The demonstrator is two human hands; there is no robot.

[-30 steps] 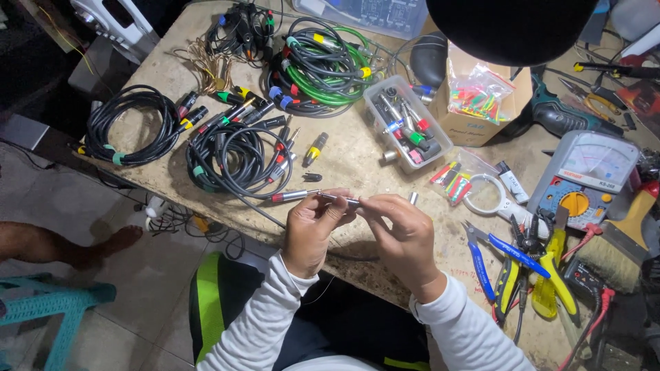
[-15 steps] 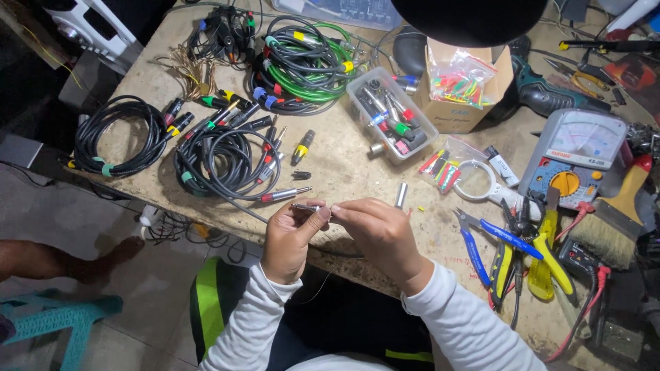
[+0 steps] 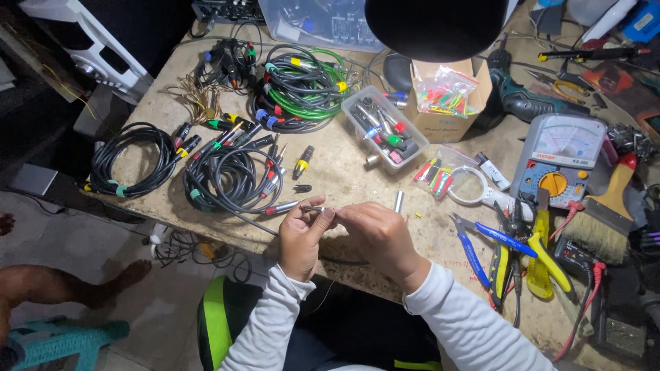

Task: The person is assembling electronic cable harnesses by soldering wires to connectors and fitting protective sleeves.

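At table edge | 2 hands (image 3: 344, 237) pinching connector plug (image 3: 313, 208) between fingertips

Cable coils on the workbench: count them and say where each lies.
3. A black coil lies at the table's left edge, another black coil lies beside it near the hands, and a green-and-black coil lies farther back. Overlapping loops may hide more.

Both forearms are brought together above the workbench (image 3: 344, 185) edge — the left hand (image 3: 302, 237) and right hand (image 3: 375, 233) are curled, fingertips pinched and meeting.
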